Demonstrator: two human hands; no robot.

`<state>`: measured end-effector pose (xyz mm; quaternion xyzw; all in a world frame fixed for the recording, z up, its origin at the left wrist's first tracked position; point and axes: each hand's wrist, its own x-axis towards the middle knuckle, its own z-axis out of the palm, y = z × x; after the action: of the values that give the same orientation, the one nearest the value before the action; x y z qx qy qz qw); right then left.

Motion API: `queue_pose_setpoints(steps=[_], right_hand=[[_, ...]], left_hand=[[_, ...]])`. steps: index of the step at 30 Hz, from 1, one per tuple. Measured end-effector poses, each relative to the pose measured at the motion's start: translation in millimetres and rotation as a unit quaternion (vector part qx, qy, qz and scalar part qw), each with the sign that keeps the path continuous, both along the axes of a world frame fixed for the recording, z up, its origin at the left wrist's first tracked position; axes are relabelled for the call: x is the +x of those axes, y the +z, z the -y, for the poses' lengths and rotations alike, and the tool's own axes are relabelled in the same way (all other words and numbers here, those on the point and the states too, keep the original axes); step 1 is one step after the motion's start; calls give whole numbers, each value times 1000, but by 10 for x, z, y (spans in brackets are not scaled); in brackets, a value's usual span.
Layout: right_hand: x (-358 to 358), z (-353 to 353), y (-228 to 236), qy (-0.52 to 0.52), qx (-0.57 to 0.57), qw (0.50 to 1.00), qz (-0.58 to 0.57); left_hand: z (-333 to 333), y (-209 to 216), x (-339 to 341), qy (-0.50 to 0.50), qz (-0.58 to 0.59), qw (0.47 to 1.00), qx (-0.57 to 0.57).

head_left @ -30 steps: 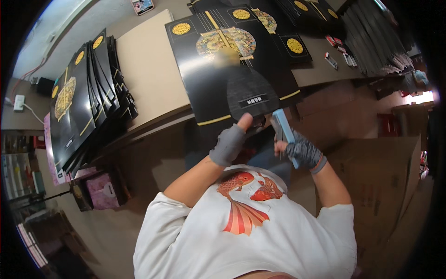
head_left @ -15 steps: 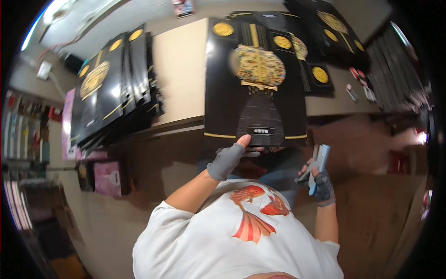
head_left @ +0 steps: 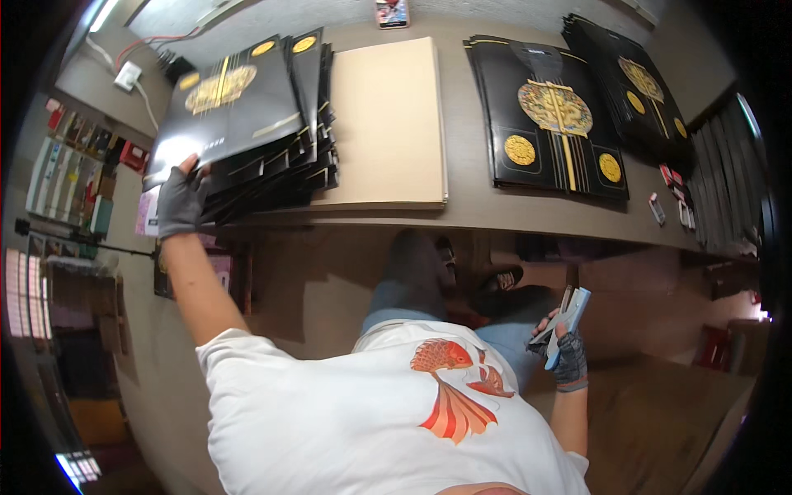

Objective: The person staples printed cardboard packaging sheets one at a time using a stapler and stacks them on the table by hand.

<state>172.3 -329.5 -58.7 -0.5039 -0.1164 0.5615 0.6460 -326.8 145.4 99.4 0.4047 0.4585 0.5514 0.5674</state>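
My left hand (head_left: 182,202), in a grey fingerless glove, pinches the near edge of a flat black folder-like piece (head_left: 239,128) with gold print. That piece lies on top of a fanned, uneven pile of similar pieces (head_left: 309,107) at the table's left. My right hand (head_left: 564,351), also gloved, is low at the right beside my thigh. Its fingers wrap round a light blue stapler (head_left: 567,327), which points upward, away from the table.
Beige boards (head_left: 384,124) lie in the table's middle. To their right are a neat stack of black printed pieces (head_left: 528,82) and another black stack (head_left: 631,107). Small red and white boxes (head_left: 676,198) sit near the right edge. A power strip (head_left: 128,76) is at the left.
My left hand has carried the black piece from in front of me over to the left pile. The stapler has stayed in my right hand. The view has shifted.
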Motion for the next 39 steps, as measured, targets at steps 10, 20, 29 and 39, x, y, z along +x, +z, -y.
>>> queue_pose_setpoints(steps=[10, 20, 29, 39], right_hand=[[49, 109, -129, -18, -28, 999, -7], [-162, 52, -36, -4, -40, 998, 44], [-162, 354, -37, -49, -67, 996, 21], [224, -280, 537, 152, -85, 964, 200]], left_hand=[[1062, 479, 1094, -137, -303, 943, 6], [1026, -462, 4071, -464, -343, 816, -11], [959, -568, 4253, -490, -383, 783, -7], [2062, -960, 3768, -565, -28, 783, -260]])
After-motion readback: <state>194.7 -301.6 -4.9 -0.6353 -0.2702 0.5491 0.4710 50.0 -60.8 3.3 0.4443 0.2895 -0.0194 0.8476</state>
